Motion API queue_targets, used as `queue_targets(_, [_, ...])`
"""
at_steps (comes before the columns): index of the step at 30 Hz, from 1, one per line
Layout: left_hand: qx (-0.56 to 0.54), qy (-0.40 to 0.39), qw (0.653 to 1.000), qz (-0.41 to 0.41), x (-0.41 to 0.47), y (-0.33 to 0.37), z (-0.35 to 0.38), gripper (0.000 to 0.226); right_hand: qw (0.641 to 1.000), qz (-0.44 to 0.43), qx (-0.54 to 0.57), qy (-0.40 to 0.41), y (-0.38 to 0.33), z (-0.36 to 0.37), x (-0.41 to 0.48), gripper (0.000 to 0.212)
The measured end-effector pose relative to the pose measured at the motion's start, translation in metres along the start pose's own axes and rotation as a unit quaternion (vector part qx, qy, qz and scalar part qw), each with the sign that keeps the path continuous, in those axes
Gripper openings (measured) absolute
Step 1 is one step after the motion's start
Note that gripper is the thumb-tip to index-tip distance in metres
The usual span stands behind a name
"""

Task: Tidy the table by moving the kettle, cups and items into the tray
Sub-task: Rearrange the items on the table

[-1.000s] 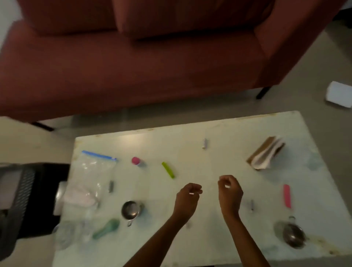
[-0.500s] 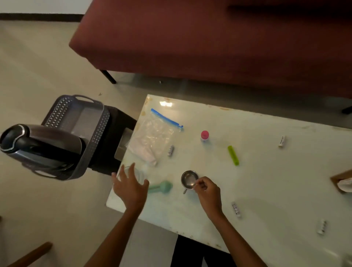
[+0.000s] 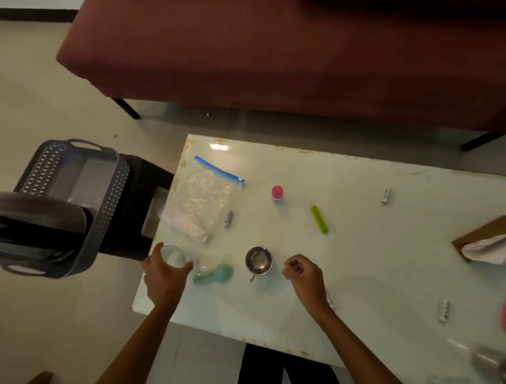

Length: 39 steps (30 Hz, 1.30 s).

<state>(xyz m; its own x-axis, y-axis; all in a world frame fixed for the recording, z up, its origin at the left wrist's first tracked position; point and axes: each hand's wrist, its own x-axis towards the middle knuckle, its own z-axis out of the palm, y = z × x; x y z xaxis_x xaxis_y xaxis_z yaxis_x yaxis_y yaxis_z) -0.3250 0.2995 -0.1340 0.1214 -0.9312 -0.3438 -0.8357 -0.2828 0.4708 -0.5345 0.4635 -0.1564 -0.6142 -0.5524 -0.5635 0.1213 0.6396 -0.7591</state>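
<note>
Clear glass gripped by left hand, green scoop just right of those fingers, steel cup between scoop and right hand, fingers curled, can't tell if holding anything.

Head view. Worktop: white, glossy, brown chipping along its edges. I read one bright light reflection near its far corner, beyond the left hand. Past the worktop, well beyond the right hand, a dark red sofa fills the top of the view; two black legs show under it. Floor: pale beige, smooth, visible on every side. Left of the left hand, a low black stand sits just beside the worktop's short edge. Far off at top left: a strip of white wall over a dark skirting.
</note>
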Motion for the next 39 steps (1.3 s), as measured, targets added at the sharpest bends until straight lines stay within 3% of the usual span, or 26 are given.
queue_targets(9, [0.022, -0.011, 0.983, 0.180, -0.040, 0.098, -0.004, 0.092, 0.994, 0.014, 0.027, 0.107, 0.011, -0.092, 0.031, 0.027])
queue_targets(16, [0.024, -0.124, 0.949, 0.290, -0.072, 0.190, 0.066, 0.092, 0.972, -0.017, 0.031, 0.233, 0.019, -0.146, 0.047, 0.011])
queue_targets(18, [0.024, -0.160, 0.937, 0.308, -0.078, 0.213, 0.093, 0.092, 0.949, -0.041, 0.023, 0.313, 0.021, -0.166, 0.051, 0.006])
queue_targets(21, [0.050, -0.180, 0.919, 0.346, -0.084, 0.243, 0.132, 0.093, 0.898, -0.058, -0.008, 0.437, 0.029, -0.199, 0.060, 0.021])
queue_targets(26, [0.079, -0.194, 0.905, 0.370, -0.084, 0.280, 0.183, 0.093, 0.806, 0.076, -0.056, 0.584, 0.039, -0.250, 0.074, 0.059])
queue_targets(29, [0.089, -0.191, 0.901, 0.378, -0.082, 0.291, 0.203, 0.093, 0.790, 0.156, -0.043, 0.592, 0.050, -0.268, 0.087, 0.083])
queue_targets(32, [0.106, -0.188, 0.901, 0.376, -0.077, 0.295, 0.216, 0.093, 0.803, 0.208, -0.005, 0.558, 0.058, -0.278, 0.100, 0.100])
queue_targets(36, [0.129, -0.188, 0.898, 0.377, -0.072, 0.295, 0.225, 0.094, 0.806, 0.253, 0.099, 0.526, 0.064, -0.289, 0.116, 0.100])
queue_targets(39, [0.144, -0.194, 0.893, 0.379, -0.069, 0.295, 0.229, 0.095, 0.807, 0.261, 0.129, 0.514, 0.072, -0.291, 0.125, 0.088])
